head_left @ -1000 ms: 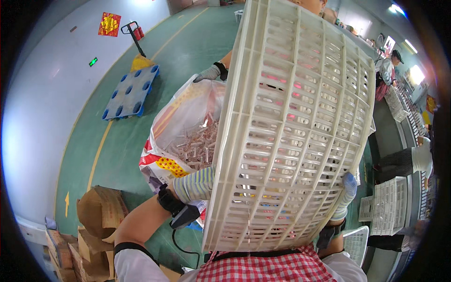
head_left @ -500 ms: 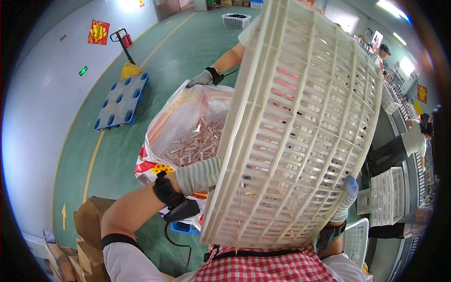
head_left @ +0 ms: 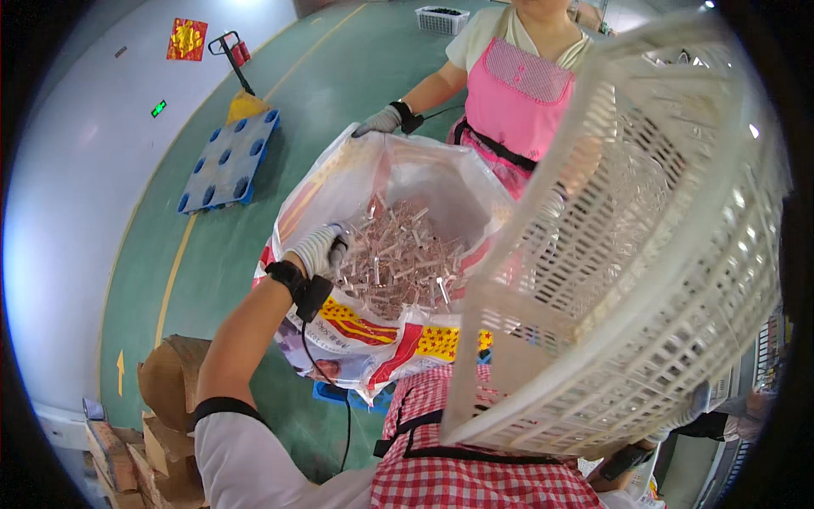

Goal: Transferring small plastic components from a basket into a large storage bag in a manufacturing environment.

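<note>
"Category of place?"

"Factory or workshop floor."

"Evidence, left and far?"

"Green floor (head_left: 229,271), marked with yellow line (head_left: 175,284) and arrow (head_left: 120,373); one hand pallet truck (head_left: 246,108); one blue pallet (head_left: 231,163); one green-lit sign (head_left: 158,109) on pale wall (head_left: 85,187)."

"Near left?"

"Brown cartons (head_left: 174,382), stacked."

"Centre and right?"

"One large sack (head_left: 432,174), filled with small clear pieces (head_left: 390,246) in bulk; one large slotted white basket (head_left: 661,365); one gloved worker (head_left: 473,41) in pink apron (head_left: 524,97), far side of sack."

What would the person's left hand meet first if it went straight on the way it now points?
Probably the loose clear pieces inside the bag, just beyond the left hand, though depth is unclear and the bag's inner wall could come first.
</note>
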### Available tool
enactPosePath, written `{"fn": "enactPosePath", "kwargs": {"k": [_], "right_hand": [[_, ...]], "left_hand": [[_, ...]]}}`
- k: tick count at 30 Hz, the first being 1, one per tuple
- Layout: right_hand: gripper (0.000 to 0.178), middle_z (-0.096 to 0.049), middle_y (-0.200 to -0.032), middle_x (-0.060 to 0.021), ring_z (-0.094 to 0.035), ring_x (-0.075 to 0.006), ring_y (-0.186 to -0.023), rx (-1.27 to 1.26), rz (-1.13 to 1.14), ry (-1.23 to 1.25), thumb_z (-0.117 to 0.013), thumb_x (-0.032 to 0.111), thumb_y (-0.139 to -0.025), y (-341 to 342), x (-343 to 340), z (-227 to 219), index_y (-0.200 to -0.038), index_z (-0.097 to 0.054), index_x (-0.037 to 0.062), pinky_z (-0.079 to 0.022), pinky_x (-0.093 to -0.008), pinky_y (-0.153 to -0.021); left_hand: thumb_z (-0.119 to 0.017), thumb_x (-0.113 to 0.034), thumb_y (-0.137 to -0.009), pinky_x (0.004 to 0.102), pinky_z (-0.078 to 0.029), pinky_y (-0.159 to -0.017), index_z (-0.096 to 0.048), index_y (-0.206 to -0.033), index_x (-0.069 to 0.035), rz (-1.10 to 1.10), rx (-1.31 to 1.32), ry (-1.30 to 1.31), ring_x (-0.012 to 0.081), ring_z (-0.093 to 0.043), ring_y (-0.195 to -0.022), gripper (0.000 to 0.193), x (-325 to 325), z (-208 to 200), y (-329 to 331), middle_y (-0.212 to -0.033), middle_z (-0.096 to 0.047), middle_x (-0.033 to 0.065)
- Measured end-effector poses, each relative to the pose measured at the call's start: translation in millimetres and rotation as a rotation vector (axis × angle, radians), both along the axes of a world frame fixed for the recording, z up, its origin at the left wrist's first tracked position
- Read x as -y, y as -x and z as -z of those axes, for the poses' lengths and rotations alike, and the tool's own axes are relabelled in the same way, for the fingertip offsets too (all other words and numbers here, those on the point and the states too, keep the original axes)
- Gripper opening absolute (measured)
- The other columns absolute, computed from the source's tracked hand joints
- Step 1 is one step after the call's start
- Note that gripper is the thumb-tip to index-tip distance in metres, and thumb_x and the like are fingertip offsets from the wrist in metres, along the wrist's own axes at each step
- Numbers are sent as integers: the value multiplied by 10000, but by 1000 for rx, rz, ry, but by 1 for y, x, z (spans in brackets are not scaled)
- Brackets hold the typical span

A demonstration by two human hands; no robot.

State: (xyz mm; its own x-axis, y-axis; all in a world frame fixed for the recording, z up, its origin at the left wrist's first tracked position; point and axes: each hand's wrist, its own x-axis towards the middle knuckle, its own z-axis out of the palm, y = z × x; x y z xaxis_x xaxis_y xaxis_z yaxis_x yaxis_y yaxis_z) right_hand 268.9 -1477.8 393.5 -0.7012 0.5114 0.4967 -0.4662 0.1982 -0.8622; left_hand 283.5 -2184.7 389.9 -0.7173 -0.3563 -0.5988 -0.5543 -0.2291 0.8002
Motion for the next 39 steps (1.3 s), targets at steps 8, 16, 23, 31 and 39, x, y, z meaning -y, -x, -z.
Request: {"fn": "enactPosePath", "kwargs": {"k": [8,16,23,31,39], "right_hand": [[404,-554,-1021,-142,-571,-230,-865,298,168,58,-511,312,-799,-59,-83,-2,-1074,-501,16,-491,-343,-735],[444,-514,-1124,-122,-530,-226,-970,488,284,-39,-477,347,-831,-113,-130,26,-1156,-465,44,-448,-341,-830],[476,-484,-1200,-106,-499,-223,-1049,627,198,-132,-452,372,-854,-142,-125,47,-1217,-439,65,-416,-340,-902],[442,-540,-1119,-120,-533,-246,-953,487,108,801,-520,319,-814,-166,-40,60,-1152,-485,36,-407,-363,-894],[407,-507,-1124,-87,-463,-186,-1035,241,83,808,-320,326,-940,-369,-36,204,-1232,-413,58,-385,-323,-898]], "left_hand": [[-470,-363,-827,387,-472,-716,-546,-1038,-60,468,-53,604,282,-577,-834,377,-11,193,-26,-958,-593,140],[-474,-513,-790,396,-406,-844,-478,-1148,-8,1393,196,852,340,-545,-969,619,-139,165,-38,-1000,-580,238],[-485,-369,-828,446,-460,-648,-452,-1009,15,1426,100,988,359,-599,-753,426,-142,90,-112,-787,-609,220],[-659,-262,-688,433,-465,-725,-409,-1116,12,1494,43,1118,371,-589,-809,567,-126,37,-137,-863,-588,223],[-518,-502,-758,394,-467,-694,-577,-1009,-18,1571,-116,1080,305,-607,-785,549,-161,64,-118,-844,-611,207]]}}
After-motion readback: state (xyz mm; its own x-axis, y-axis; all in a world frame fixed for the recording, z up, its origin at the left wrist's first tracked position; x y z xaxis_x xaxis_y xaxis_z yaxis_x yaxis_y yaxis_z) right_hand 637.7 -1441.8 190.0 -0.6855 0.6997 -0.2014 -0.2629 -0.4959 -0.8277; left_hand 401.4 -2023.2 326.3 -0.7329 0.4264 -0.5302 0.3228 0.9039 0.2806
